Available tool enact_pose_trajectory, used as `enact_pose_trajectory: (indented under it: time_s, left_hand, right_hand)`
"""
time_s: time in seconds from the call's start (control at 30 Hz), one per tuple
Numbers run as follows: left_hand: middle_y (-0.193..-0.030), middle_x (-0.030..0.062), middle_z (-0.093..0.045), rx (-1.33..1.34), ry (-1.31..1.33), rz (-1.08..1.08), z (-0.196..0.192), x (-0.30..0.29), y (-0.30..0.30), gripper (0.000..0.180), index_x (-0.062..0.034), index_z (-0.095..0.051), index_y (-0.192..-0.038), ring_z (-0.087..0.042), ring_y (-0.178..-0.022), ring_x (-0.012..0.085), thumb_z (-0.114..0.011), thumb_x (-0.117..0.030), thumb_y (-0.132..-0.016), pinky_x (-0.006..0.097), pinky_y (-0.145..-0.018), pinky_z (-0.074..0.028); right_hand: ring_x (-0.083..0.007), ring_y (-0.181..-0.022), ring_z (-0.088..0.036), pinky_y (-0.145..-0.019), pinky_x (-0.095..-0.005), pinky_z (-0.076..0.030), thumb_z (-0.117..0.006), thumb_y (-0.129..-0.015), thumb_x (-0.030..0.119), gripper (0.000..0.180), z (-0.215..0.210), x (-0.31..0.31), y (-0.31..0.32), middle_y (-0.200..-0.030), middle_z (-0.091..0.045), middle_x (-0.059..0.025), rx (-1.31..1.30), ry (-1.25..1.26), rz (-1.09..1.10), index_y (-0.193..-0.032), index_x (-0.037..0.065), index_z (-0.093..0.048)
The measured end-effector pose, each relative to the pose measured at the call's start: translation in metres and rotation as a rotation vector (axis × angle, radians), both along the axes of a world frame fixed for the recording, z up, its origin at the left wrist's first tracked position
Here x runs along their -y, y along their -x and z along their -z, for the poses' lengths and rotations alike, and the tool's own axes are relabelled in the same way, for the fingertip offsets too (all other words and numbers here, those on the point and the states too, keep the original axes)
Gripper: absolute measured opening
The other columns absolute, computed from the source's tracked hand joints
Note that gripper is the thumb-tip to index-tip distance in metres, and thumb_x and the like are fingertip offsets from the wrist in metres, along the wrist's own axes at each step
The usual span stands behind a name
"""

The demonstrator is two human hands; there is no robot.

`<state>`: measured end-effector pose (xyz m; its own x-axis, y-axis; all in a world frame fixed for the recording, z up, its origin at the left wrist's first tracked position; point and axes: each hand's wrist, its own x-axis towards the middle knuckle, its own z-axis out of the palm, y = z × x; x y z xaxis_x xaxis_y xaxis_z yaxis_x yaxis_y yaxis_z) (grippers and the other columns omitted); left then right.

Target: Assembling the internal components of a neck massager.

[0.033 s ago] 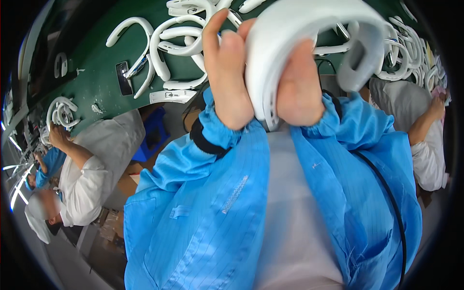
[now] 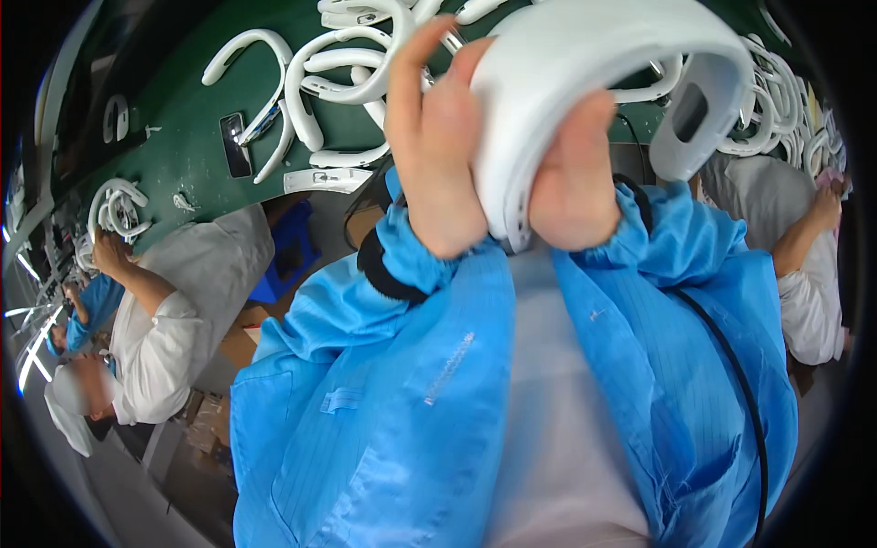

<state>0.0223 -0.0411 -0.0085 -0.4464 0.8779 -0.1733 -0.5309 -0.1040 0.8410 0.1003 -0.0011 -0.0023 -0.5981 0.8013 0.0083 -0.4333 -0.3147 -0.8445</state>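
Note:
Close to the camera, I hold up a glossy white C-shaped plastic shell, like the casing of a neck fan. My left hand grips it from the left side, with one finger raised beside it. My right hand is closed on the same piece from inside its curve, its thumb against the inner wall. The shell hides the other fingertips. An oblong slot shows in the shell's right end, and small holes run along its lower left end.
On the green table lie several similar white curved pieces and a dark phone. More white pieces are heaped at the right. People in white work on both sides. A blue stool stands at left. A black cable runs along my right side.
The white shell and both hands have shifted slightly to the right and a little lower. The grip looks the same.

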Motion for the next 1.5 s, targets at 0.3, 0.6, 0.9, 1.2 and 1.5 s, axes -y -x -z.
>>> enact_pose_trajectory:
  time_s: [0.3,0.6,0.9,1.2,1.5]
  left_hand:
    - [-0.083,0.0072,-0.056,-0.272,-0.040,-0.074,0.038,-0.025,0.011,0.042,0.0035,-0.052,-0.103,-0.050,-0.072,0.0121,-0.030,-0.031,-0.094,0.026,-0.062,-0.041]
    - [-0.084,0.0077,-0.057,-0.459,0.218,-0.089,0.042,-0.029,0.013,0.040,0.0012,-0.053,-0.097,-0.051,-0.073,0.0131,-0.034,-0.034,-0.093,0.025,-0.065,-0.042]
    - [-0.082,0.0109,-0.060,-0.517,0.190,0.041,0.044,-0.015,0.001,0.049,0.0005,-0.053,-0.104,-0.058,-0.072,0.0202,-0.036,-0.042,-0.088,0.029,-0.069,-0.046]
    - [-0.120,0.0172,-0.045,-0.209,0.116,0.068,0.013,-0.014,-0.015,0.054,0.0049,-0.026,-0.132,-0.045,-0.109,0.0203,-0.049,-0.016,-0.088,0.028,-0.094,-0.035]
    - [-0.084,0.0137,-0.059,-0.174,0.055,0.004,0.034,-0.013,-0.009,0.049,0.0012,-0.045,-0.114,-0.058,-0.070,0.0200,-0.031,-0.041,-0.092,0.030,-0.063,-0.048]
  right_hand:
    - [-0.0088,-0.073,-0.052,-0.063,-0.0236,-0.041,-0.019,-0.089,0.060,0.065,0.021,-0.035,0.014,-0.085,-0.055,-0.0022,0.234,-0.270,-0.175,-0.098,0.005,-0.052]
    - [-0.0115,-0.061,-0.050,-0.058,-0.0254,-0.043,-0.018,-0.092,0.055,0.066,0.047,-0.031,0.012,-0.068,-0.055,-0.0051,0.333,0.029,-0.043,-0.082,0.001,-0.056]
    - [-0.0107,-0.081,-0.051,-0.072,-0.0243,-0.043,-0.025,-0.094,0.050,0.054,0.051,-0.006,-0.007,-0.090,-0.056,-0.0060,0.148,0.225,-0.104,-0.102,0.003,-0.052]
    - [-0.0140,-0.098,-0.052,-0.085,-0.0246,-0.042,-0.023,-0.093,0.052,0.059,0.043,-0.008,-0.008,-0.106,-0.054,-0.0072,0.054,0.488,-0.184,-0.120,0.005,-0.045]
    - [-0.0134,-0.084,-0.051,-0.076,-0.0256,-0.042,-0.022,-0.089,0.060,0.066,0.033,-0.010,0.001,-0.092,-0.057,-0.0064,0.244,0.074,-0.177,-0.108,0.004,-0.051]
